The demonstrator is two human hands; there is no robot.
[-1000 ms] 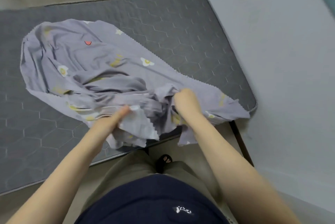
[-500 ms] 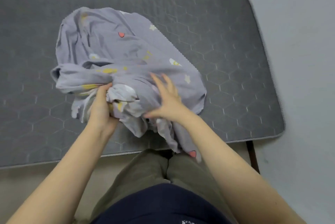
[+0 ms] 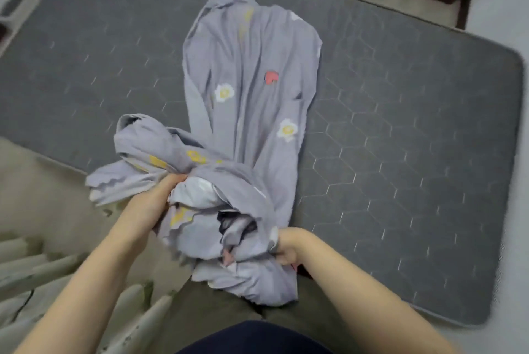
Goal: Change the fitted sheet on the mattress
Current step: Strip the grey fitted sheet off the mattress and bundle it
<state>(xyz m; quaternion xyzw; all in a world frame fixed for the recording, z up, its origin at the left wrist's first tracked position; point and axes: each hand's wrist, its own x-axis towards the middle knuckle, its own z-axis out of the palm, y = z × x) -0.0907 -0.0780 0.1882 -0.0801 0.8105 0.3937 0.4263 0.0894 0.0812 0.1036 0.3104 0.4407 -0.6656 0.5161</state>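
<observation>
From the head view, the mattress (image 3: 400,153) lies bare. Its grey hexagon quilting is uncovered out to the rounded corner at 3 o'clock, and no corner I can see has elastic tucked over it. The fitted sheet (image 3: 252,90), lilac with daisies and a small red heart, is a loose heap. A long crumpled tail runs from the centre up toward 12 o'clock, and the bunched end hangs off the near edge over my lap at 6 o'clock.

I judge the task about half done: nothing covers the mattress, and every corner has yet to be dressed. I cannot tell whether this sheet is the one coming off or the one going on. A pale striped cloth (image 3: 28,267) lies on the floor (image 3: 43,182) at 8 o'clock and may be the other one.

My left grip (image 3: 151,204), at 7 o'clock from the centre, is clenched into the gathered folds, with the fingertips buried in the cloth. My right grip (image 3: 286,247), at 5 o'clock, has its fingers curled round a twisted rope of the same fabric. The bundle sits between the two grips and touches both, while the tail trails away from them across the mattress. The frame is blurred.
</observation>
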